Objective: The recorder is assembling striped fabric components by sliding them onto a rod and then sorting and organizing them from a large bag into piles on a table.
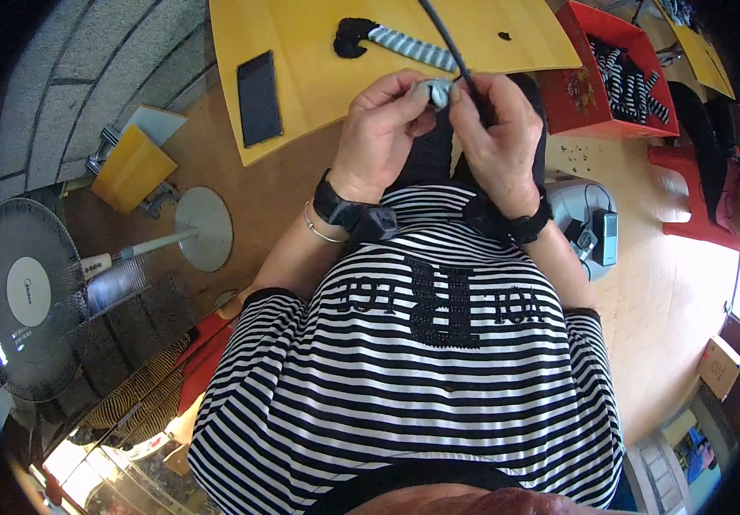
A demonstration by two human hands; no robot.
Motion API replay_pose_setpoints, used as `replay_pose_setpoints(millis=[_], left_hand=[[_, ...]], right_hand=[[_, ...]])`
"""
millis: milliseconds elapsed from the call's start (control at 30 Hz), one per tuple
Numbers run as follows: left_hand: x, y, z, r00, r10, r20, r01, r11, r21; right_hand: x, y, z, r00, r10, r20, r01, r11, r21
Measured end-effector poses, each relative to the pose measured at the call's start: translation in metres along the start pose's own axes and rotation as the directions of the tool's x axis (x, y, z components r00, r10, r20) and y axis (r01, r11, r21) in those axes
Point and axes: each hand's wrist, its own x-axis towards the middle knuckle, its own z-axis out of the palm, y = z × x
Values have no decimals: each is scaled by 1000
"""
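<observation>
Just off the table's near edge, my left hand (380, 127) pinches a small pale blue-green piece of fabric (439, 91) between thumb and fingertips. Close beside it, my right hand (505, 137) is closed round the lower part of a thin dark rod (441, 30) that slants up and left over the table. Its thumb also touches the fabric. Beyond my hands lies a stuffed striped leg (413, 49), grey-blue and white, with a curled black boot (353, 38). Whether the pinched fabric joins this leg, I cannot tell.
A black phone (259, 99) lies on the yellow table (310, 90), left of my hands. At right stands a red box (572, 107) of black-and-white striped pieces. A standing fan (28, 292) is at far left. Red stools (675, 184) and a grey seat with devices (576, 202) stand rightward.
</observation>
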Motion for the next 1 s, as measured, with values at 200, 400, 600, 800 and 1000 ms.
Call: replay_pose_setpoints(millis=[200,400,600,800,1000], left_hand=[[1,9,4,947,112,301,-136,989,60],[5,11,-2,997,41,71,-41,999,1],[-1,24,-1,954,-93,287,109,993,-40],[7,11,2,981,163,104,-177,974,140],[1,8,6,980,-21,200,41,995,-96]], right_hand=[[1,10,0,939,326,106,-343,883,320],[-2,12,2,951,293,95,-307,931,199],[-1,12,1,967,237,90,-252,939,233],[-3,18,4,957,275,93,-291,907,305],[-5,22,5,944,314,104,-331,889,316]])
